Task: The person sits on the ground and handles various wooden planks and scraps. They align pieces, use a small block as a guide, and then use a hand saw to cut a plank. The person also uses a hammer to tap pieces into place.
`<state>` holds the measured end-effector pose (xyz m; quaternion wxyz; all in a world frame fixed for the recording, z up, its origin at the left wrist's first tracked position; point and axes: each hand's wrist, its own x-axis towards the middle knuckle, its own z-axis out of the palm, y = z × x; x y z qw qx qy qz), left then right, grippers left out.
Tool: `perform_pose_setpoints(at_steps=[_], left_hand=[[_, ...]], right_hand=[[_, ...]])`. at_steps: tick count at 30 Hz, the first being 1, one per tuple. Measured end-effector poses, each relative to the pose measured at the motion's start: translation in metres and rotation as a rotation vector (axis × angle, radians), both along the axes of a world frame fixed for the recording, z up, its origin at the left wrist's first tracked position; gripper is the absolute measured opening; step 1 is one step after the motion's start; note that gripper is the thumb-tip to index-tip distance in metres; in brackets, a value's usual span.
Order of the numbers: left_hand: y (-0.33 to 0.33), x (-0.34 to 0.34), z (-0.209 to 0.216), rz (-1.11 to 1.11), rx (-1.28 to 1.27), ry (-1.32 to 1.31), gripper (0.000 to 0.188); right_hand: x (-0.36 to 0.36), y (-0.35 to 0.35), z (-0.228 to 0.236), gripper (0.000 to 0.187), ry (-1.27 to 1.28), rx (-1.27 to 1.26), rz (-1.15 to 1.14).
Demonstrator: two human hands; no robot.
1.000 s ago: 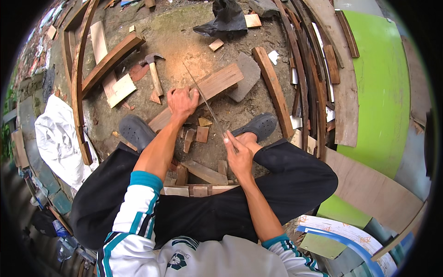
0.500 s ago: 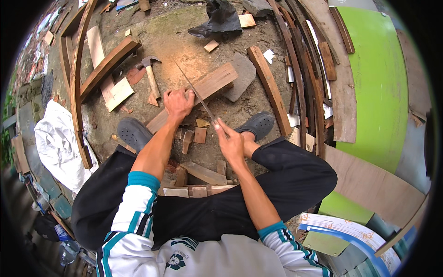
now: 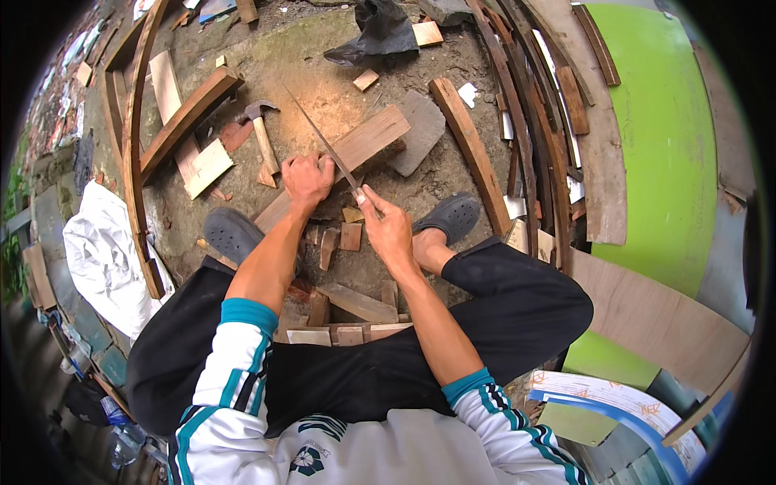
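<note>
A wooden plank (image 3: 372, 139) slants across the ground between my feet, its far end raised near a flat grey stone (image 3: 422, 133). My left hand (image 3: 308, 181) is closed over the plank and presses it down beside the blade. In my right hand (image 3: 388, 227) is the handle of a handsaw (image 3: 322, 139), its thin blade lying across the plank just right of my left hand. The blade's tip points away to the far left, above a patch of sawdust (image 3: 319, 109). Small wood offcuts (image 3: 351, 236) lie below the plank.
A claw hammer (image 3: 263, 137) lies left of the sawdust. Long timber strips (image 3: 137, 162) stand at left, by a white sack (image 3: 109, 259). More timber (image 3: 473, 153) and a green sheet (image 3: 659, 153) are at right. A black plastic bag (image 3: 376, 36) lies at the far side.
My right hand and the saw have moved forward and left along the cut, the blade reaching farther past the plank. My left hand keeps its hold on the wood.
</note>
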<state>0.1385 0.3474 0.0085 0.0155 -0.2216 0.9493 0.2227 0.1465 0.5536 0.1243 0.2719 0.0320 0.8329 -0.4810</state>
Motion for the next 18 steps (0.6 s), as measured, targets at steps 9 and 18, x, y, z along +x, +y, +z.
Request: perform_pose_setpoints(at_steps=[9, 18], left_hand=[[-0.001, 0.005, -0.001, 0.025, -0.013, 0.012, 0.050], [-0.001, 0.003, -0.001, 0.028, -0.015, -0.018, 0.054]], right_hand=[[0.068, 0.079, 0.038, 0.034, -0.004, 0.082, 0.012], [0.018, 0.023, 0.007, 0.041, -0.086, 0.036, -0.003]])
